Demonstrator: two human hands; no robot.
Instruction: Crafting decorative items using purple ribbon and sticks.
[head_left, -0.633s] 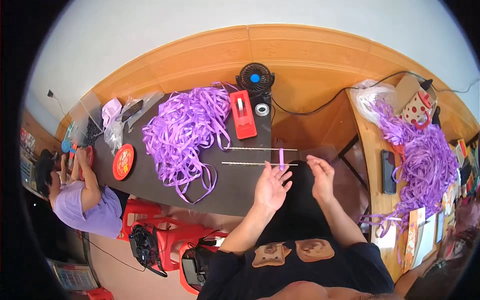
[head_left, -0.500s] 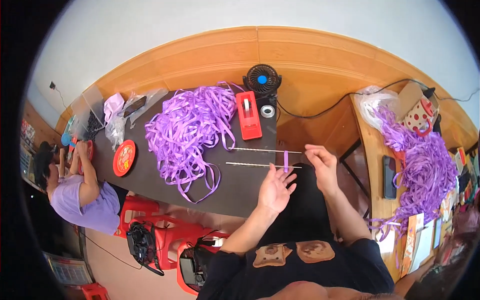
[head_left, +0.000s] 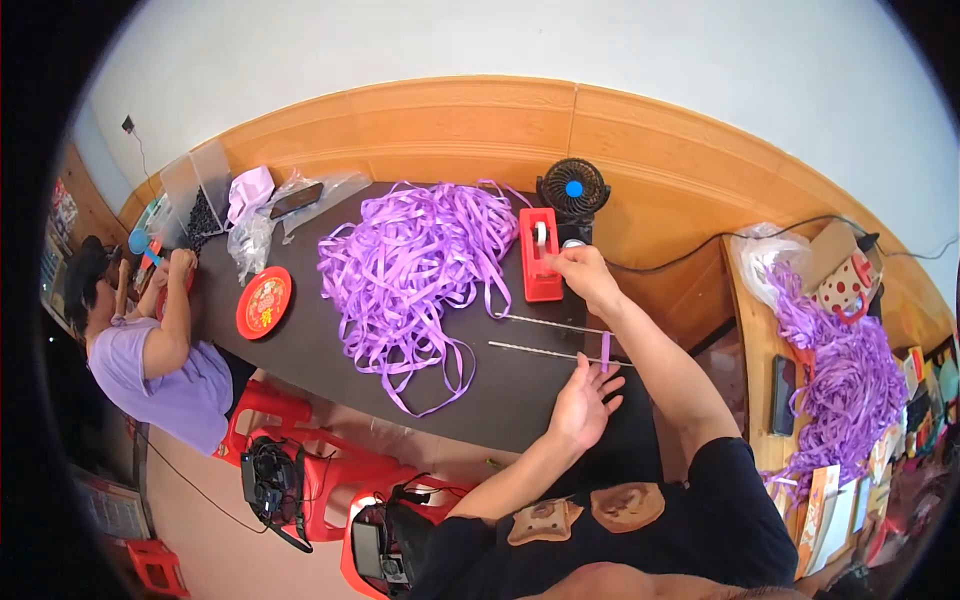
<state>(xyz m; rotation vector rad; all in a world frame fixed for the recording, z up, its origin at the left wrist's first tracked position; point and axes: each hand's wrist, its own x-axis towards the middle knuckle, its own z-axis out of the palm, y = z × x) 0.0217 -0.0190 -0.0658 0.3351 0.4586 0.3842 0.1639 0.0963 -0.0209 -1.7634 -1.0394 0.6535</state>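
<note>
A purple ribbon strip (head_left: 605,350) spans two thin metal rods that jut past the table's right end. Beside the lower rod (head_left: 535,351) is my left hand (head_left: 583,410), palm up with its fingers apart, fingertips close to the strip. Whether they touch it I cannot tell. The upper rod (head_left: 545,322) runs below my right hand (head_left: 588,278). That hand reaches over the red tape dispenser (head_left: 543,285), its fingers drawn together and slightly blurred near the tape roll (head_left: 541,234). Anything between those fingertips is too small to make out. A heap of purple ribbon (head_left: 420,260) lies left of the dispenser.
A small black fan (head_left: 574,188) stands behind the dispenser. Farther left is a red plate (head_left: 264,303), and a person (head_left: 165,375) sits at the table's left end. The side table (head_left: 763,400) at right bears a phone (head_left: 783,395) and more ribbon (head_left: 850,390).
My right hand has moved from beside the rod ends up and left to the tape dispenser. My left hand stays by the lower rod and strip. The whole view has shifted a little.
</note>
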